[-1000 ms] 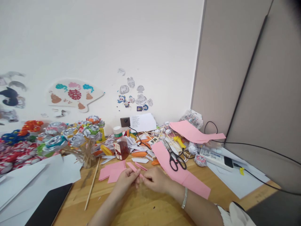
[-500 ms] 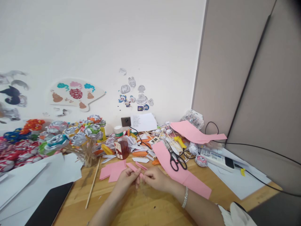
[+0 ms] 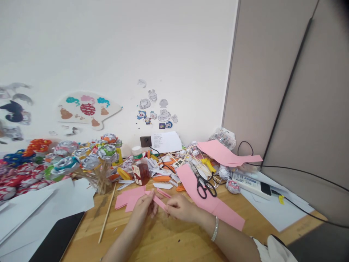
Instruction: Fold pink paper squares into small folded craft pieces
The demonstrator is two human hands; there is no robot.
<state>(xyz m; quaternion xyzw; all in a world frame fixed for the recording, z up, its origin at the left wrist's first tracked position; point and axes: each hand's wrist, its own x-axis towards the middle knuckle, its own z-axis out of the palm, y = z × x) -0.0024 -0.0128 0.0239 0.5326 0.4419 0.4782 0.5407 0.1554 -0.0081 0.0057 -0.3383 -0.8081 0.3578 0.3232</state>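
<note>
A narrow folded strip of pink paper [image 3: 158,201] is stretched between my two hands, just above the wooden table. My left hand [image 3: 146,206] pinches its upper left end between thumb and fingers. At the lower right end, my right hand [image 3: 178,207] has thumb and forefinger closed on it. Behind my left hand lie flat pink paper pieces [image 3: 130,196], partly covered by it. Another slim folded pink piece [image 3: 164,192] rests just beyond the strip. Black-handled scissors [image 3: 203,185] lie on a long pink sheet [image 3: 229,214] to the right of my hands.
A bottle of reddish liquid [image 3: 140,171] stands behind the hands amid paper scraps. Paper flowers on sticks [image 3: 91,160] crowd the left back. A wooden stick [image 3: 107,213] and white sheets [image 3: 24,214] lie left. A white device [image 3: 252,186] with a black cable sits right.
My left hand has slid up and left along the pink strip, so more of it shows between my hands. My right hand has hardly moved.
</note>
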